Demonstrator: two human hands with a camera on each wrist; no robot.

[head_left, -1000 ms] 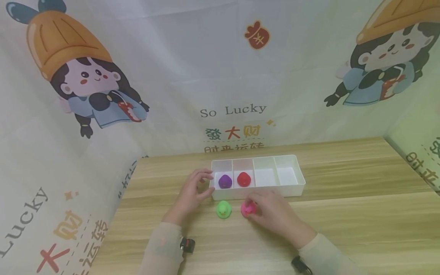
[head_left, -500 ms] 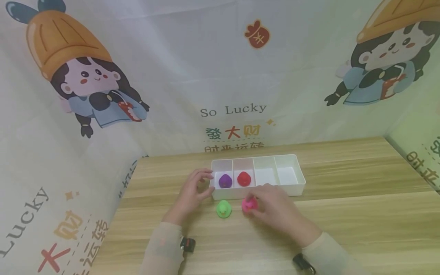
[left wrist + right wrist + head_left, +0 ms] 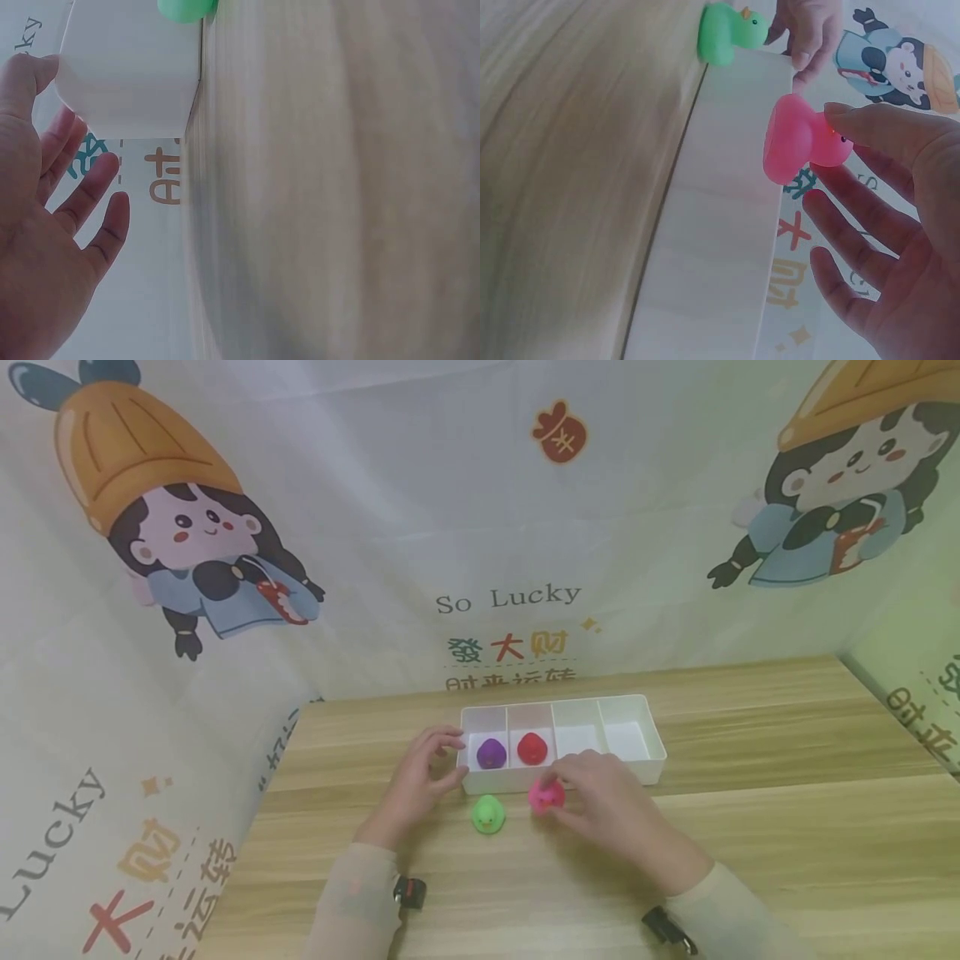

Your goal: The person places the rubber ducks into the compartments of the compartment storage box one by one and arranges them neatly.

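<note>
At far left, a pale, creased cloth (image 3: 405,485) with an orange-hatted figure (image 3: 187,535), running on across the back with "So Lucky" lettering (image 3: 508,599). In front, the table (image 3: 750,752), wood-grained, pale with darker streaks. Left grip (image 3: 412,785) loosely bent and spread, touching the left end of the tray (image 3: 643,772), nothing enclosed. Inside the white tray, purple duck (image 3: 491,753) in the leftmost compartment, red duck (image 3: 532,749) in the second. Green duck (image 3: 488,815) on the table before it. Pink duck (image 3: 547,796) raised just off the tray's near side, pinched in the right grip (image 3: 609,802) by thumb and finger. At far right, a second figure (image 3: 832,518) on the cloth, faintly yellow-lit beyond.
</note>
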